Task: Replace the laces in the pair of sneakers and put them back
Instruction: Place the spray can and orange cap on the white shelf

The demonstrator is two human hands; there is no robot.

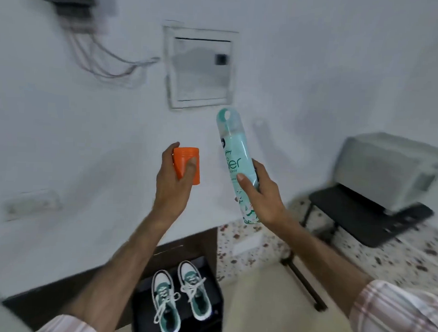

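Two white and green sneakers [179,299] with white laces stand side by side on a black surface [216,313] low in the head view, toes toward the wall. My left hand [173,181] is raised in front of the wall and grips an orange container [186,164]. To its right, my right hand [259,192] holds a tall mint-green spray can [235,151] around its lower half, the can tilted with its cap up and left. Both hands are well above the sneakers.
A white wall with a recessed panel [199,67] and loose cables [104,58] fills the background. At the right, a grey box-shaped appliance [388,170] sits on a low black stand [361,214] over speckled floor. A dark skirting board [184,244] runs behind the sneakers.
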